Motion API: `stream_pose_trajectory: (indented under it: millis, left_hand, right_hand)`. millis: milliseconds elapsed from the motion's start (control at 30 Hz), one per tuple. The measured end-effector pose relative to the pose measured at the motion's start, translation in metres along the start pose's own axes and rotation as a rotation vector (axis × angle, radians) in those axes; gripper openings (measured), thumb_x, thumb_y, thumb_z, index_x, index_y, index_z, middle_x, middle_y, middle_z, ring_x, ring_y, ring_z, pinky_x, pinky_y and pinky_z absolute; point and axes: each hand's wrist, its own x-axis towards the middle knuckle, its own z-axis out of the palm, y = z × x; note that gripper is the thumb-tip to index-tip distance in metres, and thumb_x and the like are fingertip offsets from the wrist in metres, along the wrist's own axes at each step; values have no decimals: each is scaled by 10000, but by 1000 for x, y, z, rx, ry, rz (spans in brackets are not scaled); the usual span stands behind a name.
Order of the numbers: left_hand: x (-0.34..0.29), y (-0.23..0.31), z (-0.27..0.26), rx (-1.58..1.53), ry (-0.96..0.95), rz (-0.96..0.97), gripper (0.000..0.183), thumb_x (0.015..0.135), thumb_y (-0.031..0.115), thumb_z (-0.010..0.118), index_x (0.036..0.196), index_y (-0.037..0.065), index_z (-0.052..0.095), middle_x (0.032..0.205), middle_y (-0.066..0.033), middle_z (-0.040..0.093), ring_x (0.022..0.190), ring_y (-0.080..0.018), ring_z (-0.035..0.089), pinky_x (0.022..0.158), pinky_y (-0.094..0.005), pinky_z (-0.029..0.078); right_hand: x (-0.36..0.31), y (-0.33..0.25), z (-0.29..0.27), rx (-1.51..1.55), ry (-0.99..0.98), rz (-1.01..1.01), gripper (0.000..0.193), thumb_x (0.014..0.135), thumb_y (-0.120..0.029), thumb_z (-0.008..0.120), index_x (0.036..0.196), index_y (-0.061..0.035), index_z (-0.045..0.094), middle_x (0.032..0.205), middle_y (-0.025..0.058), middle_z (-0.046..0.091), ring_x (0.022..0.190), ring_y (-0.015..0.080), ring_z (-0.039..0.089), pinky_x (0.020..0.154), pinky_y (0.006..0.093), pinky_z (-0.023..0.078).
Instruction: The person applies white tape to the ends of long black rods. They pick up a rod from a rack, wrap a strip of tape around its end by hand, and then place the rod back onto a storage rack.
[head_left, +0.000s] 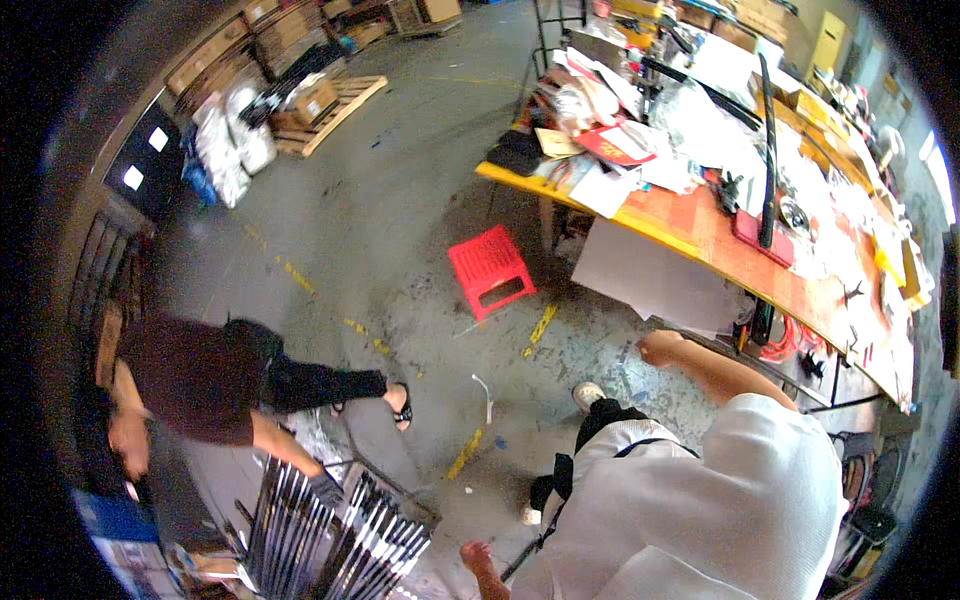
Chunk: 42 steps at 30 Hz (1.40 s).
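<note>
My right hand (659, 348) hangs in the air in front of the near side of the long workbench (735, 255). Its fingers are curled in, and nothing shows in them. Low in the picture, my left hand (478, 556) is also curled, with nothing visible in it. That hand is nearest to the bundle of black and silver tubes (290, 525) at its left, but stays apart from them. Beside the tubes, a person in a dark top (195, 385) bends forward, with a dark-gloved hand (326, 489) at the tube ends.
A red plastic stool (492, 270) stands on the grey floor (390, 220) near the workbench corner. Papers, plastic bags and black bars crowd the bench. White sacks (235, 145), a wooden pallet (345, 110) and stacked cartons (290, 40) line the far left.
</note>
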Motion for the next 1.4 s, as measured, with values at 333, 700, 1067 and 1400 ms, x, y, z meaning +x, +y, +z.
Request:
stream_pose_trajectory:
  millis: [333, 700, 1067, 1400]
  left_hand:
    - [-28, -39, 268, 1712, -778, 337, 94, 818, 94, 531, 868, 30, 579, 913, -112, 576, 754, -209, 588, 560, -275, 502]
    - [-27, -33, 410, 1536, -698, -67, 187, 841, 166, 529, 961, 24, 553, 895, -98, 579, 815, -203, 574, 641, -320, 497]
    - [-43, 3, 467, 1288, -571, -47, 353, 869, 266, 515, 1067, -26, 499, 937, -105, 571, 825, -232, 582, 697, -363, 511]
    - [-63, -26, 433, 1496, -475, 52, 216, 845, 136, 550, 1022, 11, 547, 899, -116, 620, 806, -186, 598, 751, -290, 476]
  right_hand:
    - [50, 168, -38, 332, 183, 300, 229, 786, -207, 478, 905, -83, 629, 901, 161, 632, 851, 343, 609, 694, 428, 496]
    - [-4, 240, -24, 593, 529, 463, 154, 774, -204, 495, 837, -101, 591, 769, 162, 613, 738, 348, 596, 643, 449, 469]
    - [68, 395, -81, 327, 971, 763, 384, 715, -242, 561, 1090, -164, 565, 1327, 153, 343, 1245, 322, 282, 987, 468, 253]
    - [83, 414, -95, 577, 1210, 614, 465, 656, -198, 594, 1051, 44, 553, 1118, 171, 536, 1003, 331, 523, 882, 368, 410]
